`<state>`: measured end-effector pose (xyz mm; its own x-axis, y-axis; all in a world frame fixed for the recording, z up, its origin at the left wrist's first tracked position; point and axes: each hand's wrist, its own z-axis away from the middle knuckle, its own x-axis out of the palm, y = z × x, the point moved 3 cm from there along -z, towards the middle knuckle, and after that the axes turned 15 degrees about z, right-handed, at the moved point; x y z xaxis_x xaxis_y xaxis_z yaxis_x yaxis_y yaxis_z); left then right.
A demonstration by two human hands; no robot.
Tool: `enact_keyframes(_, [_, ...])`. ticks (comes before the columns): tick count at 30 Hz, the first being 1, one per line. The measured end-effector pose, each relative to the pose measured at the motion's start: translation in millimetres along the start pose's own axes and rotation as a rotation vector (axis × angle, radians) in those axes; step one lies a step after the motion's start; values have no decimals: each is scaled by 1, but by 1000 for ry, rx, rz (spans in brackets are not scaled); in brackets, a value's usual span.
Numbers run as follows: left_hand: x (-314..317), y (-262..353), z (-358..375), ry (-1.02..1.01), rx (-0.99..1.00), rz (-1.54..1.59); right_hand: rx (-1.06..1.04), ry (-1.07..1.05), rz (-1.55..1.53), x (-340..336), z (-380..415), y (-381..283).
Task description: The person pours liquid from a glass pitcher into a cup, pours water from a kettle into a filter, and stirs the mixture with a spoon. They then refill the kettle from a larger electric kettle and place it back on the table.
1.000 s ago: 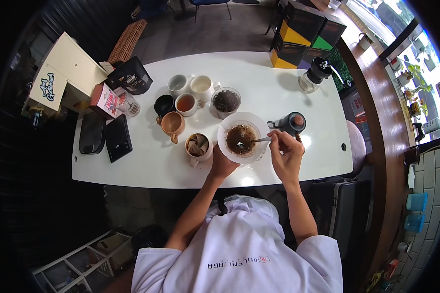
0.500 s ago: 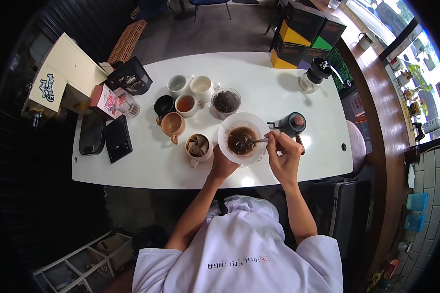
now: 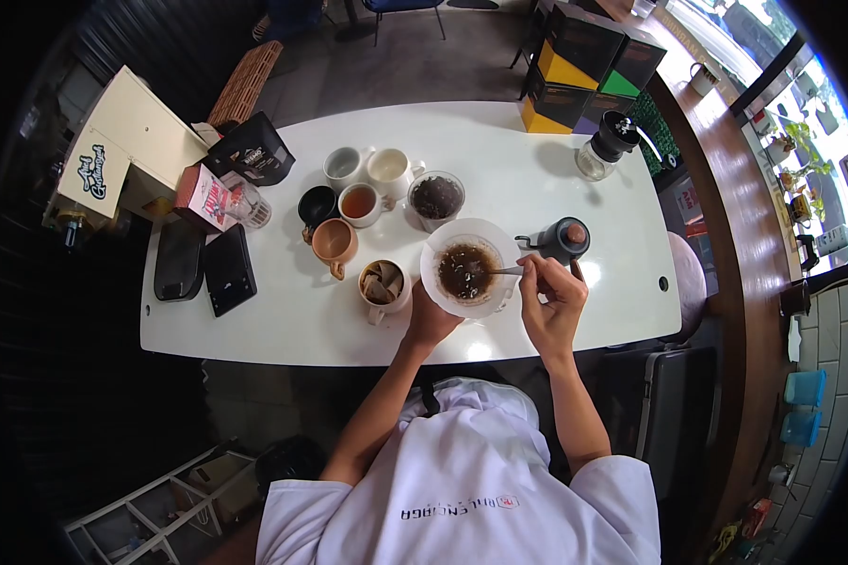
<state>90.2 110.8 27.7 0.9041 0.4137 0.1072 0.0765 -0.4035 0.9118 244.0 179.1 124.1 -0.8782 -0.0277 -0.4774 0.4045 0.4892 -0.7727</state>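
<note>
A white paper filter (image 3: 443,248) holds wet dark coffee (image 3: 466,271) near the table's front edge. My right hand (image 3: 554,299) is closed on the handle of a spoon (image 3: 507,271), whose tip dips into the coffee. Against the filter's lower left side rests my left hand (image 3: 432,315); its fingertips are hidden under the filter, so its grip does not show. A mug with used tea bags or paper inside (image 3: 383,282) stands just left of that hand. Behind my right hand is a grey kettle (image 3: 565,238).
Several cups surround one with amber liquid (image 3: 358,204). A glass of dark contents (image 3: 435,198) stands behind the filter. Farther off are a hand grinder (image 3: 608,146) and stacked boxes (image 3: 575,71). A black tablet (image 3: 228,270) and a black pouch (image 3: 252,149) lie left.
My right hand has shifted slightly right with the spoon. The coffee's surface looks a little different. My left hand holds its place.
</note>
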Motion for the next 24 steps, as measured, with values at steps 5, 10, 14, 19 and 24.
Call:
enact_keyframes(5, [-2,-1,0,-21,-8,-6,37,7,-73,1,1,0])
enact_keyframes(10, [-1,-4,1,-2,-7,44,-13,-8,10,1,2,-1])
enact_keyframes(14, [-2,-3,2,-28,15,-16,11,46,-24,1,2,3])
enact_keyframes(19, [-3,-4,1,-6,4,-8,-17,-13,30,1,2,0])
enact_keyframes(24, [-2,-1,1,-4,6,-7,20,63,-3,1,1,3])
